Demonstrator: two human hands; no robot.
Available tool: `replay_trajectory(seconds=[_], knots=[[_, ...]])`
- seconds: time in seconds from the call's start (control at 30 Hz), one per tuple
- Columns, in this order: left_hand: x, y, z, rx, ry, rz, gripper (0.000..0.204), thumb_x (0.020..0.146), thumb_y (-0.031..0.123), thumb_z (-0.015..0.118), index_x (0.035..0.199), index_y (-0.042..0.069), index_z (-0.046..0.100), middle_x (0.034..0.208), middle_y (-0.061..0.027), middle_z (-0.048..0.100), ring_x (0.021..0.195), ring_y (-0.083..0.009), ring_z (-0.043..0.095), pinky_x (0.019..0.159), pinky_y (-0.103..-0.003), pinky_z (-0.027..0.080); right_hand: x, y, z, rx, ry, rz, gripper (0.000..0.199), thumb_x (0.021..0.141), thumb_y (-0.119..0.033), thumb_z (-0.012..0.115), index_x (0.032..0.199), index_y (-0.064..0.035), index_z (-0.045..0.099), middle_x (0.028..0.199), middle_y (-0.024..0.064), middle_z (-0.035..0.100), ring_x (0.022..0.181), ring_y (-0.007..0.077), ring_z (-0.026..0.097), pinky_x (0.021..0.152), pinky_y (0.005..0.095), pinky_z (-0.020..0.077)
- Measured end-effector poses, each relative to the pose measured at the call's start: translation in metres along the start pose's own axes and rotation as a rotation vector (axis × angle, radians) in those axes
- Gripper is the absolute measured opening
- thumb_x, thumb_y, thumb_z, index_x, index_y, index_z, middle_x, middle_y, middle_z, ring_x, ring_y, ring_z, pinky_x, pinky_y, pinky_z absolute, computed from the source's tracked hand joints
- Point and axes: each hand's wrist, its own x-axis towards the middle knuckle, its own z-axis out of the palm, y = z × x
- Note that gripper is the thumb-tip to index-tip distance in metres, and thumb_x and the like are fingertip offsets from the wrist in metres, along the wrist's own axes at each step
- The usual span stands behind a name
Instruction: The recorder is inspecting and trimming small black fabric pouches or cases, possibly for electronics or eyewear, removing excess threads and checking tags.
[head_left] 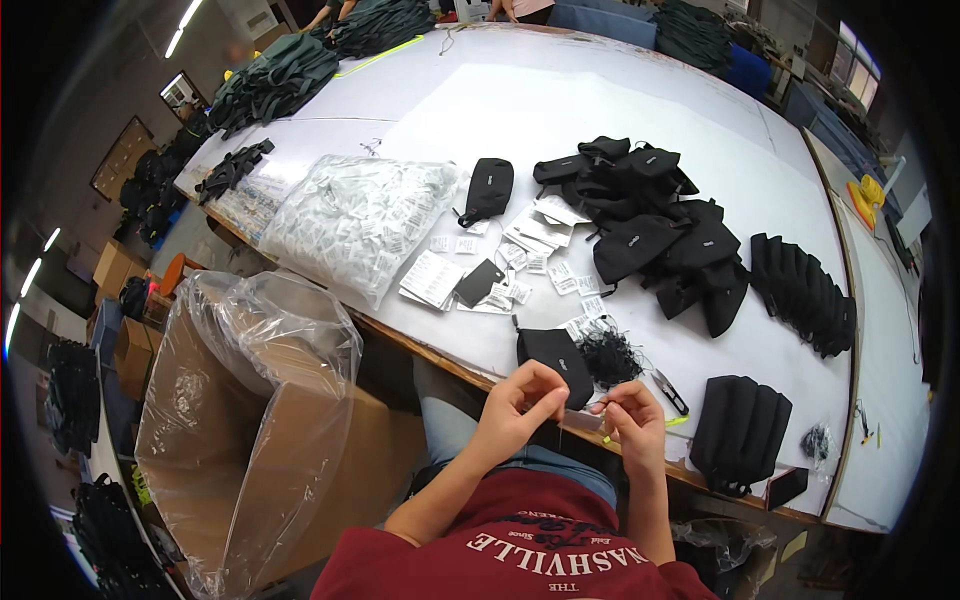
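Observation:
Both my hands are raised at the table's front edge with thumb and fingers pinched. My left hand (pixel 524 408) is closed beside a black pouch (pixel 556 362); a thin strand seems to hang below its fingertips. My right hand (pixel 634 418) is closed a short way to the right, and what lies in its pinch is too small to make out. Just beyond my hands are a tangle of black strings (pixel 608 358) and a pair of thread snips (pixel 670 393). White printed tags (pixel 432 279) and a black tag (pixel 479 283) lie farther back.
A clear bag of white labels (pixel 358 218) sits at the left, near a plastic-lined cardboard box (pixel 215 400). Black pouches lie in a heap (pixel 650 225), a row (pixel 802 292) and a stack (pixel 740 430) at the right. A phone (pixel 787 488) rests by the front edge.

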Motion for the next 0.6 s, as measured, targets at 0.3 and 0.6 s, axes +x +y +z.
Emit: replay_trajectory(seconds=[0.3, 0.6], knots=[[-0.002, -0.006, 0.005, 0.122, -0.182, -0.101, 0.011, 0.087, 0.012, 0.065, 0.091, 0.002, 0.063, 0.058, 0.0072, 0.046, 0.054, 0.0019, 0.036, 0.047, -0.018, 0.024, -0.001, 0.002, 0.007, -0.09, 0.072, 0.031, 0.01, 0.087, -0.005, 0.064, 0.092, -0.0017, 0.057, 0.084, 0.0081, 0.068, 0.059, 0.0052, 0.054, 0.05, 0.0169, 0.0392], [-0.002, -0.009, 0.004, 0.251, -0.206, -0.064, 0.013, 0.088, 0.014, 0.063, 0.089, 0.002, 0.061, 0.048, 0.005, 0.039, 0.047, -0.0003, 0.029, 0.044, -0.021, 0.023, 0.002, 0.003, 0.017, -0.145, 0.085, -0.094, 0.007, 0.086, -0.005, 0.066, 0.086, 0.0019, 0.064, 0.089, 0.0069, 0.066, 0.079, 0.0092, 0.06, 0.074, 0.0223, 0.047]])
